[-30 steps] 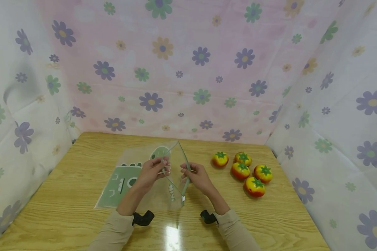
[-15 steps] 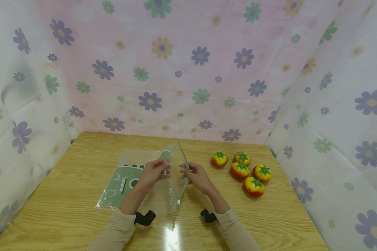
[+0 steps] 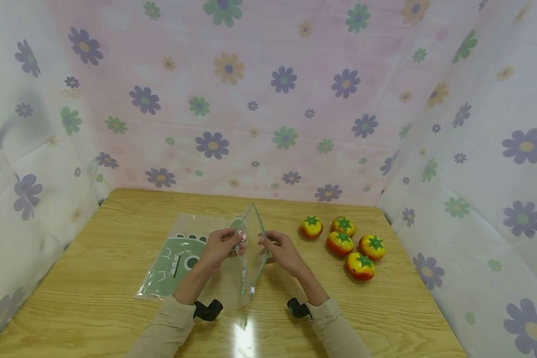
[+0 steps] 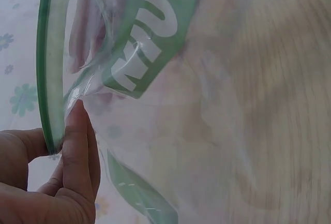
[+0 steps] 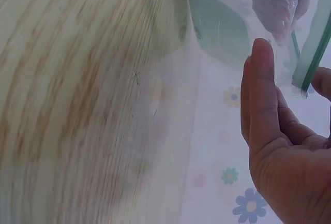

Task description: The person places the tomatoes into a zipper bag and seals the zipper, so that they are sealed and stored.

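A: The white slider (image 3: 252,290) shifts a touch left and down on my head feed, and the left hand (image 3: 219,246) edges right, narrowing the mouth of the clear bag (image 3: 172,263). What do you get?

B: I have that bag at centre-left of the frame, its green-printed end lying on the wooden table (image 3: 89,258), its mouth near the middle and spread in a thin diamond. The slider sits at the bottom corner!

A: And the grip? My left wrist feed shows thumb and forefinger pinching the film by the green rim (image 4: 47,63), with white letters on a green patch (image 4: 150,38) up top.

B: The right hand (image 3: 278,248) pinches the opposite edge, its thumb on one side and its fingers, fairly straight, on the other. The two hands stand apart, the gap of the mouth between them.

A: Over at centre-right I count five red-and-yellow fruits (image 3: 339,243) with green leafy tops, four bunched close, one just off to the left.

B: Below the hands I see two black wrist mounts (image 3: 209,310) and tan sleeves (image 3: 166,323); across the top, a pink flowered cloth (image 3: 250,119).
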Action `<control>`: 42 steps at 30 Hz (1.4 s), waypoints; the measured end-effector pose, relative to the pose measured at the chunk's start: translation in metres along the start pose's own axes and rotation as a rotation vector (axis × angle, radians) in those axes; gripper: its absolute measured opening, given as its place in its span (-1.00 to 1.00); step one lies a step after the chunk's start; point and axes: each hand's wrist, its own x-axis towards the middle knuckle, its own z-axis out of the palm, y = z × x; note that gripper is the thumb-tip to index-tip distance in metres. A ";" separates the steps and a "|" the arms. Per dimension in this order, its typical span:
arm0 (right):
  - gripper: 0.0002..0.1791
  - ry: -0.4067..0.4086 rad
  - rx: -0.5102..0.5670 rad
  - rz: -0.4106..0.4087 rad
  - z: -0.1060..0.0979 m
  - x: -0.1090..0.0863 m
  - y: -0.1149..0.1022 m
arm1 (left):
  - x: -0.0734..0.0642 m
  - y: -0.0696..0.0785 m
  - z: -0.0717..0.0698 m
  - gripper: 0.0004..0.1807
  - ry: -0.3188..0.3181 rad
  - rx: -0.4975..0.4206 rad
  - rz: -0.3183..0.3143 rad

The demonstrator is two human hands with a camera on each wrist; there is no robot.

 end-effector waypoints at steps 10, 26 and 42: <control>-0.47 0.140 0.034 0.044 -0.008 -0.004 0.009 | 0.001 -0.001 0.003 -0.65 0.026 0.025 -0.013; -0.67 0.393 -0.121 -0.028 -0.039 -0.007 0.031 | 0.000 -0.002 0.000 -0.67 0.060 0.015 -0.009; -0.79 0.702 -0.142 -0.102 -0.060 -0.009 0.021 | 0.000 0.000 -0.004 -0.62 0.070 0.001 -0.022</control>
